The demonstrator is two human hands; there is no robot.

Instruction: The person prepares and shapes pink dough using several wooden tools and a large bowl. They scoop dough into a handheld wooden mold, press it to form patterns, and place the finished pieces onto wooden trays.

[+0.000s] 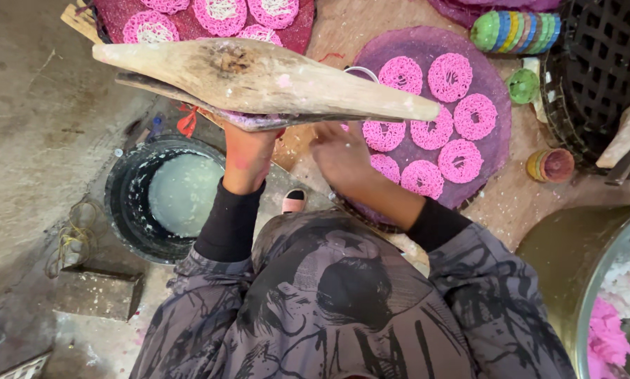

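A long wooden lever press [259,77] stretches across the view, dusted with dough. My left hand [247,156] reaches up under its middle, fingers hidden beneath the wood. Next to it, my right hand [341,156] also sits under the press, by the near edge of a round purple mat [497,91]. Several coiled pink noodle discs [450,76] lie on that mat. Whether either hand grips anything is hidden by the press.
A black bucket of whitish liquid [168,196] stands at the left. A second mat with pink discs [217,17] lies at the top. Stacked coloured rings [515,31], a dark woven basket [602,63] and a metal bowl of pink and white dough [610,309] are at the right.
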